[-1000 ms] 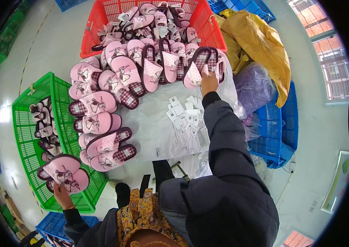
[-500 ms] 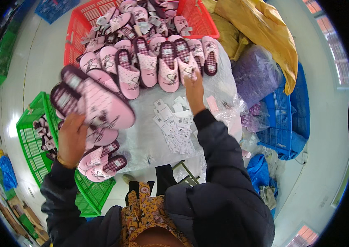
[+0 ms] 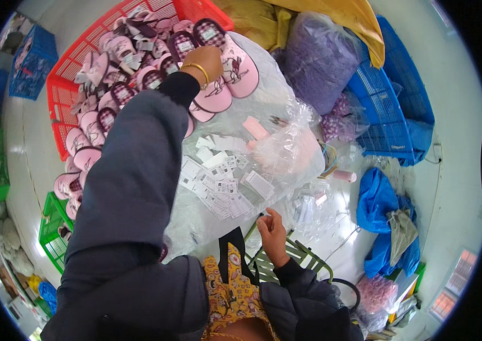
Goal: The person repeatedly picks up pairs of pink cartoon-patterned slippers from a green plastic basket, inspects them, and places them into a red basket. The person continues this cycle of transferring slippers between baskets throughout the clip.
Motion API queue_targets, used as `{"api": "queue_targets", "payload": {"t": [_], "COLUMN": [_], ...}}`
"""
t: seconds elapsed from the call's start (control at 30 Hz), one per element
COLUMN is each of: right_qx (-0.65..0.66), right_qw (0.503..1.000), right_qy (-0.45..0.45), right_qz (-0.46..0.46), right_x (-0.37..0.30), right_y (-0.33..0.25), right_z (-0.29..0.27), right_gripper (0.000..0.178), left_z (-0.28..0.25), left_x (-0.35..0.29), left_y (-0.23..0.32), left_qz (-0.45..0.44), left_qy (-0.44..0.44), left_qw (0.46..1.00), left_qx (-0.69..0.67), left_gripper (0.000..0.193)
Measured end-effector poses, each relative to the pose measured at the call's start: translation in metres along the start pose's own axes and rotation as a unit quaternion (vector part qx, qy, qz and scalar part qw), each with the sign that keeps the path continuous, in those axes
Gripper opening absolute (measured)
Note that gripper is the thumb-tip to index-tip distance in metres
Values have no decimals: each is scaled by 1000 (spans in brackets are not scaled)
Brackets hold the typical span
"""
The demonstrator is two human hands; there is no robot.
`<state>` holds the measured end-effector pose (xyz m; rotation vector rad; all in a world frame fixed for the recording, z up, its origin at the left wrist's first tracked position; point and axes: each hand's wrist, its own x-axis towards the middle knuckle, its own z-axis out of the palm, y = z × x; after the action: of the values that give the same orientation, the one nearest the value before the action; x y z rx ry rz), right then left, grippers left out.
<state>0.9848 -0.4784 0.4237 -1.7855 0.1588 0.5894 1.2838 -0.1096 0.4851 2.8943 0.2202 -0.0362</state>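
My left hand (image 3: 204, 63), a gold bangle at its wrist, reaches across to the far side of the table. Its fingers are closed on a pair of pink slippers (image 3: 241, 67) with dark checked insoles, beside other slippers; the fingertips are partly hidden. My right hand (image 3: 273, 237) is by the near table edge, above a green slatted chair (image 3: 295, 256). Its fingers are loosely bent and apart, with nothing visible in them. Between the hands, white printed tags (image 3: 215, 184) lie loosely piled on the plastic-covered table (image 3: 275, 94). My left sleeve covers part of the slipper row.
A red crate (image 3: 62, 85) full of pink slippers stands at the far left. More slippers (image 3: 87, 156) line the table's left side, near a green crate (image 3: 53, 227). Clear plastic bags (image 3: 283, 150) cover the table's right part. Blue crates (image 3: 386, 108) and a purple bundle (image 3: 320, 62) stand beyond.
The view has swung right. My left hand has carried the slippers from the left side to the far side. My right hand has let go of a slipper and drawn back to the near edge.
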Motion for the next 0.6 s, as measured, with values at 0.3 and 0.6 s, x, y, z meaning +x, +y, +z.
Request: {"api": "queue_targets", "payload": {"t": [0.3,0.6], "right_qx": [31,-14], "right_qw": [994,998], "right_qy": [100,-49], "right_qz": [33,-36], "right_x": [-28,-10], "right_y": [29,-26], "right_z": [-24,41], "right_gripper": [40,38], "left_z": [92,37], "left_x": [26,-89], "left_y": [4,-37], "left_qz": [-47,113], "left_qy": [-23,235], "left_qw": [994,961], "left_qx": [92,-94], "left_gripper": [35,38]}}
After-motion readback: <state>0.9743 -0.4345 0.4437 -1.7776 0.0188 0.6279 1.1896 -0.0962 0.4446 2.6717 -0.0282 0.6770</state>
